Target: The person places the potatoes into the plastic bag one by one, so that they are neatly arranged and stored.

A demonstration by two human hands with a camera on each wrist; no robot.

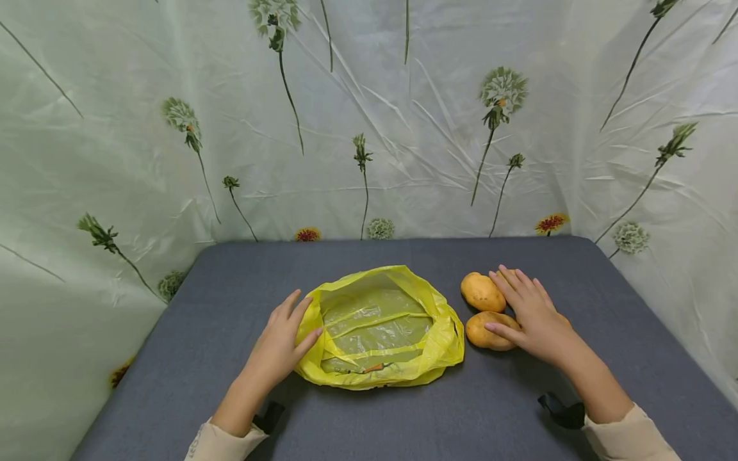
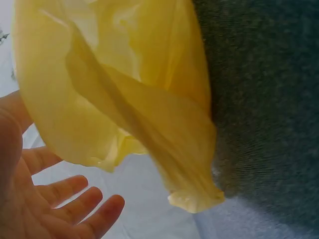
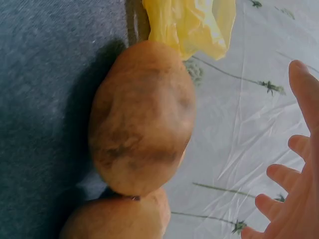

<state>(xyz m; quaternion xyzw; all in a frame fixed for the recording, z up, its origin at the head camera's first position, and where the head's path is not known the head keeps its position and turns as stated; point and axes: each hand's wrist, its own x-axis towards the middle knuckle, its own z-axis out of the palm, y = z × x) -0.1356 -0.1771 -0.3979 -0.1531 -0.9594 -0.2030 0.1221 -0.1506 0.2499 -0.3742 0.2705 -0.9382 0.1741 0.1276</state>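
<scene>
A yellow plastic bag (image 1: 450,336) lies on the table with its mouth spread wide, facing up. At its left rim is my left hand (image 1: 278,342), fingers extended and apart; in the left wrist view the bag (image 2: 114,109) partly covers a fingertip. Right of the bag sit potatoes: one farther back (image 1: 482,292) and one nearer (image 1: 490,330), with bits of others showing around my right hand (image 1: 539,323). That hand hovers over them with straight, spread fingers. The right wrist view shows a gap between the fingers and a large potato (image 3: 142,119).
A dark grey cloth covers the table (image 1: 369,422). White sheeting printed with dandelions (image 1: 426,128) hangs behind it and along both sides. Black straps (image 1: 562,410) sit at both wrists, near beige sleeves (image 1: 628,438).
</scene>
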